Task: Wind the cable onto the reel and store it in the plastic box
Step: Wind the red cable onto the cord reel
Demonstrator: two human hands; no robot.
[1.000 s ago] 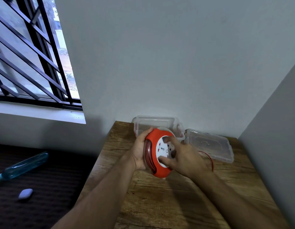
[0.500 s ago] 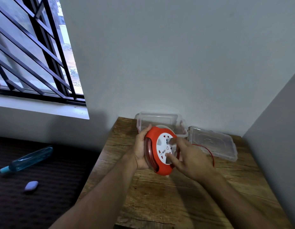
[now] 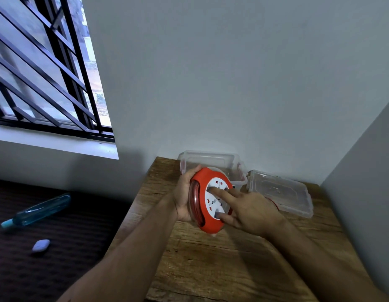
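A red cable reel (image 3: 211, 226) with a white socket face is held on edge above the wooden table (image 3: 211, 269). My left hand (image 3: 184, 194) grips its back and left rim. My right hand (image 3: 253, 212) lies on the white face, index finger and thumb stretched out and pressing on it. Red cable (image 3: 195, 200) shows wound inside the reel, and a short loose strand (image 3: 274, 203) runs out behind my right wrist. The clear plastic box (image 3: 211, 156) stands open just behind the reel against the wall.
The box's clear lid (image 3: 280, 194) lies flat to the right of the box. Walls close off the table at the back and right. On the dark floor to the left lie a blue bottle (image 3: 40, 209) and a small pale object (image 3: 41, 245).
My right hand's fingers have shifted round the white face, turning it, and now lie straighter. The loose red strand beside my right wrist looks shorter. The left hand keeps its hold.
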